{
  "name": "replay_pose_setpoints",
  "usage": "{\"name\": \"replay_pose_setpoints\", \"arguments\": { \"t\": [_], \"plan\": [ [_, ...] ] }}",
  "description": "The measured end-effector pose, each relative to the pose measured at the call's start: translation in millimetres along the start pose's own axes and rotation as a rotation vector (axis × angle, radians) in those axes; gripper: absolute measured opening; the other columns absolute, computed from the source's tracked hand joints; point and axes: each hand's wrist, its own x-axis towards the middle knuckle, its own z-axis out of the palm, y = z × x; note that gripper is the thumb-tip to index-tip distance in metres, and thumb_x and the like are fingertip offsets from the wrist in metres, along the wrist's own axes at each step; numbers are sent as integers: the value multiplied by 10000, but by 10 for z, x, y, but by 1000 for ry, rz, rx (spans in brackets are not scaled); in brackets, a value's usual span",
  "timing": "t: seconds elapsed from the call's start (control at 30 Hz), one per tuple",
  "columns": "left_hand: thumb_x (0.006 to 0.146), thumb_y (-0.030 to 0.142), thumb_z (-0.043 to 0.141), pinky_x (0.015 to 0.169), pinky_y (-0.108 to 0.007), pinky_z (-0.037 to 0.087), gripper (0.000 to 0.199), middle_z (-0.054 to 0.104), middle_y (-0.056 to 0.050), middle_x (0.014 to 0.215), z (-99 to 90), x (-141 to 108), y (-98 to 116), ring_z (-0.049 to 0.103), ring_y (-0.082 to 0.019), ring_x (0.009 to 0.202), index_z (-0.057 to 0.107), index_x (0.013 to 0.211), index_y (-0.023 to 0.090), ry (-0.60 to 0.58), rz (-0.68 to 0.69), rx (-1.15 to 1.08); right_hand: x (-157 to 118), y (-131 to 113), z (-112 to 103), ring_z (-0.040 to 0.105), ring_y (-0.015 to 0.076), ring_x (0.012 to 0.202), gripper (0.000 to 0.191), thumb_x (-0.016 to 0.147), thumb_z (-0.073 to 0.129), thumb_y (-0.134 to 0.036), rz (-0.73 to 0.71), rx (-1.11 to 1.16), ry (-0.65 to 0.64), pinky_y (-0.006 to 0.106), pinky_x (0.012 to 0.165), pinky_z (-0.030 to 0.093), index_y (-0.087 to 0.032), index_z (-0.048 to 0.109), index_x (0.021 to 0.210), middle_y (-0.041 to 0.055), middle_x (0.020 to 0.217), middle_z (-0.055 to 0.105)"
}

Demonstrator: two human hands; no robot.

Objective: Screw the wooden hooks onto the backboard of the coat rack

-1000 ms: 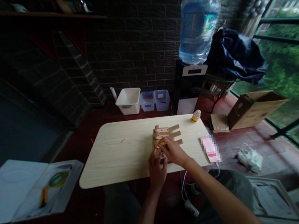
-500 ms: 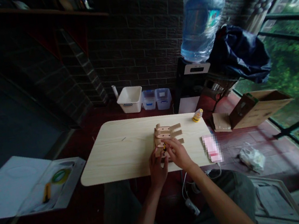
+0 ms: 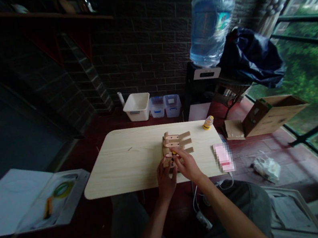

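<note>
Here's the left hand (image 3: 165,178), fingers curled on the near end of the wooden assembly (image 3: 174,137), right of centre toward the table's (image 3: 121,170) near edge; the right hand (image 3: 187,163) pinches a small yellow tool (image 3: 174,152) over it (tip hidden); bottle (image 3: 207,123) at the far right corner.

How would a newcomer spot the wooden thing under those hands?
Find the pale table. On its right half, the left hand and right hand are at the near end of a brown wooden piece. Unlike the yellow-based container and pink item farther right, it has three flat slats sticking out rightward.
</note>
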Motion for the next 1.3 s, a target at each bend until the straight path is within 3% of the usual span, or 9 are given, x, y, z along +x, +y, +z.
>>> {"name": "replay_pose_setpoints", "arguments": {
  "t": [0.13, 0.37, 0.57, 0.73, 0.9, 1.07, 1.3],
  "plan": [
    [952, 380, 551, 1098, -533, 457, 451, 472, -96, 1510, -6, 1, 7, 409, -298, 1423, 520, 1391, 283, -2, 0, 1, -24, 40, 16, 599, 200, 1224, 568, 1005, 344, -178, 9, 71, -26, 356, 1005, 498, -258, 301, 1565, 120, 1375, 609],
    [956, 378, 555, 1118, -528, 441, 442, 454, -87, 1527, -32, 17, 48, 404, -297, 1428, 526, 1388, 291, -15, -23, 6, 1, 155, 42, 644, 189, 1112, 501, 1009, 376, -232, 43, 171, 2, 315, 925, 539, -255, 385, 1509, 110, 1359, 611],
    [957, 368, 552, 1131, -524, 433, 481, 465, -94, 1520, -33, 11, 42, 399, -295, 1432, 485, 1425, 279, -25, -27, -3, -9, 187, 102, 667, 171, 1045, 552, 1003, 408, -217, 43, 170, -71, 297, 886, 552, -283, 305, 1542, 91, 1354, 618],
    [960, 371, 542, 1142, -518, 430, 518, 448, -77, 1533, -18, -3, 17, 393, -283, 1438, 436, 1462, 296, -44, -48, 12, 33, 235, 230, 688, 190, 936, 545, 972, 513, -230, -14, 326, 61, 340, 868, 567, -290, 408, 1503, 94, 1298, 652],
    [968, 374, 523, 1144, -526, 426, 526, 443, -82, 1537, -17, -5, 19, 385, -287, 1442, 418, 1478, 299, -57, -51, 11, 74, 272, 287, 642, 229, 1123, 504, 953, 553, -229, -86, 330, 167, 393, 989, 523, -302, 497, 1448, 82, 1339, 629],
    [967, 357, 524, 1142, -522, 422, 528, 447, -84, 1534, -21, -4, 24, 384, -284, 1443, 415, 1481, 300, -53, -40, 7, 9, 257, 301, 673, 222, 1060, 457, 955, 563, -270, -47, 282, 177, 376, 934, 553, -302, 525, 1409, 70, 1274, 667],
    [967, 364, 535, 1139, -518, 424, 517, 446, -98, 1528, -50, 4, 53, 396, -288, 1431, 430, 1467, 281, -53, -56, 3, -68, 357, 357, 695, 209, 1048, 523, 939, 536, -210, -6, 318, 131, 382, 934, 558, -310, 451, 1445, 56, 1273, 672]
  ]
}}
